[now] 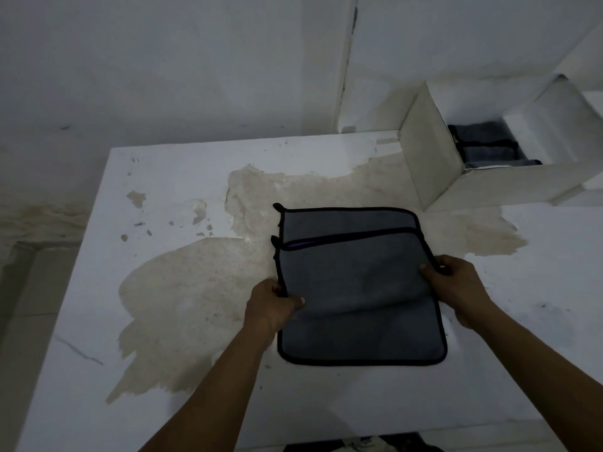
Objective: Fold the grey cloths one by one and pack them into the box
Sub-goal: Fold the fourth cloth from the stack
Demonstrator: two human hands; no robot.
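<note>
Cloth (355,288), soft, light and floppy, is pinched at its black-bound side edges by left hand (272,305) and right hand (456,288), box (434,164) well beyond it

White-painted flat desk (182,177) with large tan patches of worn-off paint across the middle and left, plus small chips and dark scuffs near the far left corner. Directly on it, right of centre: grey rectangular microfibre cloth with black edging (359,334), partly folded, near portion flat on the surface, upper layers doubled over, a thin purple line at one fold. At the far right corner: open white cardboard box (427,158), flap raised, resting on the desk, well apart from the cloth, with folded grey cloths (483,148) inside.
</note>
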